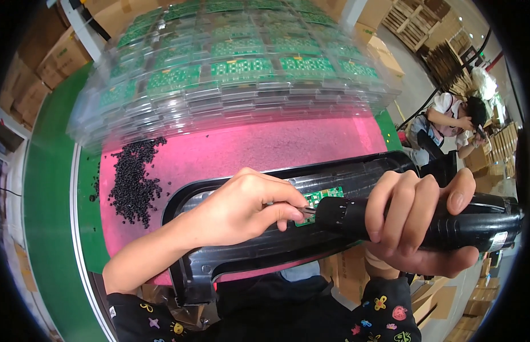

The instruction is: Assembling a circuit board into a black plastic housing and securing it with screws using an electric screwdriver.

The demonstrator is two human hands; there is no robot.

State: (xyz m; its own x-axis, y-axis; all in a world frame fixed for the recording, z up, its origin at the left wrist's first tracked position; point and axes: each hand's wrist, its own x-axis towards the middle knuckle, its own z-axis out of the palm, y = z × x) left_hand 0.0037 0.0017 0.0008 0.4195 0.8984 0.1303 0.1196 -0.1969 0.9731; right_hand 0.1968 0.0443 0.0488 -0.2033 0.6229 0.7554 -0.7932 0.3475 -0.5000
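Observation:
My right hand (413, 219) wraps round a black electric screwdriver (344, 219), held almost level with its nose toward the left. My left hand (256, 205) is closed in a pinch on the thin metal bit (308, 210) at that nose; whether a screw sits between the fingertips is hidden. Behind the bit, a small green circuit board (333, 192) rests in a long black plastic housing (265, 253), partly covered by the screwdriver and my left fingers. The housing lies across the near part of the pink mat, under both hands.
Small black parts (133, 182) lie heaped on the pink mat (259, 137) at left. Stacked clear plastic trays (236, 94) with green circuit boards fill the back. Cartons (65, 57) stand far left. A person (447, 117) sits at right, near wooden pallets (410, 23).

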